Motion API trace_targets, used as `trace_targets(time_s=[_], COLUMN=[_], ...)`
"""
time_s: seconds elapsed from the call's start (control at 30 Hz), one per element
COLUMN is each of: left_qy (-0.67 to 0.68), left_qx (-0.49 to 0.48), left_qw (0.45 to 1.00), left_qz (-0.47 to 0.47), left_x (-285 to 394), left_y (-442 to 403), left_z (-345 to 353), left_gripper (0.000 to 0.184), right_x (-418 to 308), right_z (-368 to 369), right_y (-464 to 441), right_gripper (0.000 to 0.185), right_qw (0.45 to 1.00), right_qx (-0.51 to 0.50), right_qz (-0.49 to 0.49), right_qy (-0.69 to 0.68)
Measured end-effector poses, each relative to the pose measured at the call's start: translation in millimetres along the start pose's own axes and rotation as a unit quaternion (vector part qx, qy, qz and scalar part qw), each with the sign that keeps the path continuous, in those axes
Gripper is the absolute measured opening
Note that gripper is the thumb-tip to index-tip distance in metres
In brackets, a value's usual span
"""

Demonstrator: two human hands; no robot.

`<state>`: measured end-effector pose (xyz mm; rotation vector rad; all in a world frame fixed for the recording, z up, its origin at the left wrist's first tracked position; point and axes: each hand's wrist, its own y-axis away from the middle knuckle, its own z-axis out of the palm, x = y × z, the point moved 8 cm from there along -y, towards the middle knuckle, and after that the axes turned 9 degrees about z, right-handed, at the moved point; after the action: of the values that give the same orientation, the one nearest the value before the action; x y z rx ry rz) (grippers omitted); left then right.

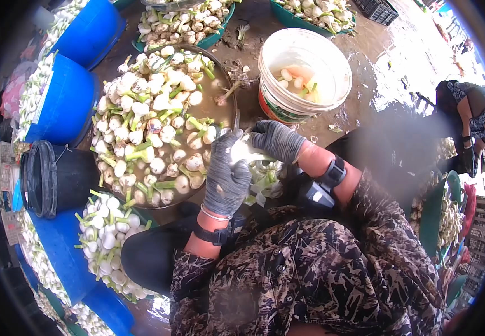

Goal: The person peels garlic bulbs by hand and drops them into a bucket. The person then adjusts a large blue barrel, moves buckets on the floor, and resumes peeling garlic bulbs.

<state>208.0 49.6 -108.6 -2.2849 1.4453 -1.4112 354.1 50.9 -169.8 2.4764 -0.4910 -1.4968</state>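
Note:
In grey striped gloves, my left hand (226, 173) and my right hand (279, 140) meet around a white bulb (243, 151) in front of my body. My left hand's fingers wrap its left side, while the closed fingers of my right hand are at its upper right. Pale peels and leaves (265, 179) lie just below. Left of my hands, a wide round basin (235, 106) holds brownish water and a heap of bulbs (141, 129) with green stems. A white bucket (276, 103) beyond my hands contains a few pieces in liquid.
Peeled white bulbs (108, 238) are piled at the lower left, near a black bucket (71, 173). Blue tubs (69, 98) line the left side. Green basins of bulbs stand at the top. Another person (469, 112) is bent over at the far right.

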Motion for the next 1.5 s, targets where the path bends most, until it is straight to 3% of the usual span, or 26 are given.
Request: trace_targets(time_s=[0.07, 0.1, 0.13, 0.17, 0.2, 0.27, 0.37, 0.4, 0.43, 0.5, 0.6, 0.63, 0.67, 0.73, 0.83, 0.9, 0.93, 1.0, 1.07, 1.1, 1.2, 1.27, 1.33, 1.37, 1.47, 1.5], left_qy=[0.385, 0.488, 0.486, 0.495, 0.5, 0.501, 0.387, 0.36, 0.233, 0.139, 0.331, 0.298, 0.264, 0.205, 0.272, 0.352, 0.407, 0.428, 0.479, 0.453, 0.505, 0.581, 0.681, 0.783, 0.749, 0.748], left_qx=[0.149, 0.149, 0.155, 0.2, 0.245, 0.263, 0.237, 0.214, 0.206, 0.158, -0.034, -0.024, -0.014, -0.019, 0.048, 0.114, 0.158, 0.187, 0.258, 0.257, 0.299, 0.314, 0.322, 0.212, 0.213, 0.207], left_qw=[0.887, 0.811, 0.811, 0.76, 0.699, 0.705, 0.796, 0.82, 0.912, 0.96, 0.855, 0.884, 0.91, 0.926, 0.893, 0.838, 0.79, 0.773, 0.69, 0.707, 0.634, 0.584, 0.499, 0.484, 0.548, 0.551], left_qz=[-0.208, -0.287, -0.286, -0.37, -0.449, -0.429, -0.4, -0.39, -0.269, -0.186, -0.397, -0.36, -0.321, -0.317, -0.355, -0.401, -0.43, -0.428, -0.477, -0.479, -0.503, -0.471, -0.429, -0.329, -0.306, -0.307], left_x=[-26.7, -37.9, -41.1, -55.1, -67.2, -79.6, -68.5, -67.5, -62.5, -47.7, -51.0, -54.0, -55.2, -55.3, -63.9, -67.3, -69.8, -73.3, -83.3, -91.7, -99.5, -95.9, -88.5, -88.0, -65.5, -60.9], left_y=[14.4, 24.1, 23.9, 36.0, 51.6, 60.9, 54.3, 53.1, 40.3, 31.0, 53.6, 53.4, 52.9, 54.8, 57.1, 58.4, 62.1, 61.5, 74.4, 75.7, 92.2, 83.4, 64.8, 63.0, 40.5, 35.3], left_z=[2.8, 9.4, 9.5, 16.4, 25.6, 34.0, 14.6, 16.2, 9.7, 22.7, 53.8, 51.2, 49.0, 40.8, 31.7, 20.8, 17.0, 9.0, 8.8, 4.8, 5.9, 5.7, 11.0, 23.0, 13.5, 17.0], left_gripper=[0.043, 0.042, 0.042, 0.039, 0.037, 0.033, 0.034, 0.034, 0.03, 0.026, 0.031, 0.032, 0.034, 0.032, 0.031, 0.029, 0.029, 0.026, 0.025, 0.033, 0.043, 0.049, 0.05, 0.047, 0.034, 0.034], right_x=[-7.8, -7.4, -24.3, -14.3, -7.0, 4.7, -15.2, -28.9, -32.9, -36.1, -56.5, -50.4, -25.9, -31.5, -39.1, -38.7, -60.7, -32.0, -40.8, -41.0, -40.1, -31.2, -38.1, -32.5, -27.1, -35.4], right_z=[31.9, 49.3, 60.1, 54.1, 50.1, 46.6, 19.3, 7.8, 2.6, -0.8, -33.8, -60.5, -86.9, -119.6, -66.3, 17.1, 45.9, 104.4, 117.6, 117.3, 81.7, 63.0, 46.2, 44.2, 37.8, 25.8], right_y=[11.7, 26.8, 49.4, 33.5, 39.0, 37.5, 42.5, 44.1, 43.3, 39.1, 33.7, 22.9, 7.8, 0.5, -39.1, -71.9, -66.2, -102.9, -104.9, -105.1, -104.1, -86.2, -54.7, -45.9, -33.5, -31.2], right_gripper=[0.023, 0.021, 0.02, 0.022, 0.026, 0.022, 0.025, 0.023, 0.022, 0.019, 0.012, 0.014, 0.018, 0.034, 0.045, 0.048, 0.045, 0.042, 0.035, 0.035, 0.021, 0.019, 0.02, 0.021, 0.023, 0.025], right_qw=[0.94, 0.873, 0.796, 0.913, 0.96, 0.953, 0.967, 0.993, 0.997, 0.996, 0.973, 0.954, 0.948, 0.9, 0.912, 0.971, 0.937, 0.926, 0.921, 0.921, 0.975, 0.993, 0.964, 0.955, 0.954, 0.978], right_qx=[-0.074, -0.085, -0.086, -0.149, -0.203, -0.147, -0.043, -0.001, 0.02, 0.029, 0.141, 0.239, 0.292, 0.405, 0.343, 0.125, 0.14, -0.022, -0.042, -0.043, 0.034, -0.092, -0.196, -0.214, -0.206, -0.107], right_qz=[-0.279, -0.389, -0.491, -0.26, -0.008, -0.031, -0.03, -0.057, -0.066, -0.07, -0.163, -0.173, -0.121, -0.028, -0.117, -0.115, -0.16, -0.088, -0.124, -0.125, -0.176, -0.006, -0.002, 0.019, -0.001, -0.083], right_qy=[0.184, 0.281, 0.343, 0.277, 0.194, 0.264, 0.249, 0.104, 0.029, -0.052, -0.086, 0.058, -0.031, 0.16, 0.191, 0.17, 0.276, 0.366, 0.367, 0.367, 0.132, -0.076, -0.182, -0.204, -0.218, -0.16])
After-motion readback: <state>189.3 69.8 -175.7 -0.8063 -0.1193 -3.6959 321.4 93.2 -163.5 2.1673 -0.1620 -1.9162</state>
